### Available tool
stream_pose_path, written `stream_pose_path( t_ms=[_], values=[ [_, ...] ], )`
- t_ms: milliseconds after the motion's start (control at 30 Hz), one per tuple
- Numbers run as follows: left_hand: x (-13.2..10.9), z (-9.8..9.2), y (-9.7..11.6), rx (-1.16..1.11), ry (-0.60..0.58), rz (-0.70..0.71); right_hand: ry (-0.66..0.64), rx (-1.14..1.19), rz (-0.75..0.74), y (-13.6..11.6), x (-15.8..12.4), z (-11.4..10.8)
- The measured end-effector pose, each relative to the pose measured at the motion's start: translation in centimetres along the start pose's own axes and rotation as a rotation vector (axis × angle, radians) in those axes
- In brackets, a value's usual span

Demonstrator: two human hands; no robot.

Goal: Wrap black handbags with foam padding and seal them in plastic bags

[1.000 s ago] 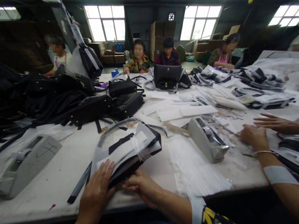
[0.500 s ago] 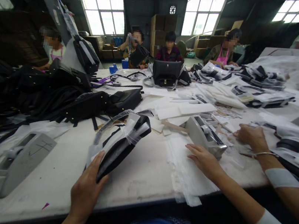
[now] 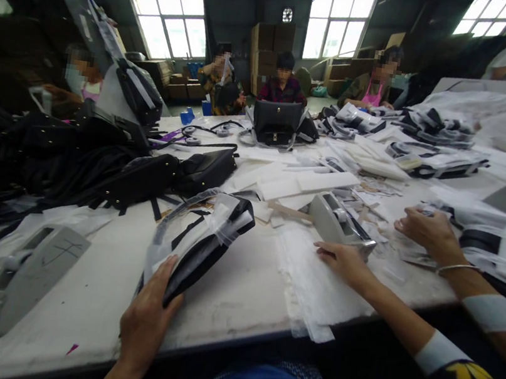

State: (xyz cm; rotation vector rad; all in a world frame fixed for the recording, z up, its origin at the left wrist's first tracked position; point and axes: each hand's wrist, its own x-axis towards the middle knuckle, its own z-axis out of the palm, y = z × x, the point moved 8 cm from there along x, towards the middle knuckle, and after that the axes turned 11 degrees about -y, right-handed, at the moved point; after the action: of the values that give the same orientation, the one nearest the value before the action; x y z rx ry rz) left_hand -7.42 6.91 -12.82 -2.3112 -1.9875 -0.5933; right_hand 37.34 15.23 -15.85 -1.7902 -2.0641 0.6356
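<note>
Left hand [image 3: 147, 310] with its grip wrapped round the near end of the black bag [image 3: 197, 263], thumb on one side, fingers on the other, the bag aslant above the white surface [image 3: 235, 307]! Across to the right hand [image 3: 341, 263], fingers over the whitish plastic sleeves [image 3: 309, 290], right by the grey tape dispenser [image 3: 332, 217] (whether that grip pinches a sleeve, I can't tell).

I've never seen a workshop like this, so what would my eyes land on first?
Probably the big heap of black bags along the left of the white table. Next, close up, the left hand grips the near end of a partly wrapped black bag, and the right hand is over thin white sheets. Bright windows stand out against the dark at the back.
</note>
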Motion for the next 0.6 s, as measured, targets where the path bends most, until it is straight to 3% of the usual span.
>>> stream_pose_path(
  t_ms=[167, 433, 600],
  values=[
    [0.1, 0.0, 0.1, -0.023, 0.003, 0.005, 0.039, -0.054, 0.07, -1.2, -0.1, -1.0],
    [-0.1, 0.1, -0.2, -0.048, 0.005, 0.01, -0.147, -0.021, 0.098, -1.3, 0.7, 1.0],
    [-0.1, -0.2, -0.1, -0.059, 0.031, 0.026, -0.084, -0.021, 0.157, -0.6, 0.6, -0.3]
  ],
)
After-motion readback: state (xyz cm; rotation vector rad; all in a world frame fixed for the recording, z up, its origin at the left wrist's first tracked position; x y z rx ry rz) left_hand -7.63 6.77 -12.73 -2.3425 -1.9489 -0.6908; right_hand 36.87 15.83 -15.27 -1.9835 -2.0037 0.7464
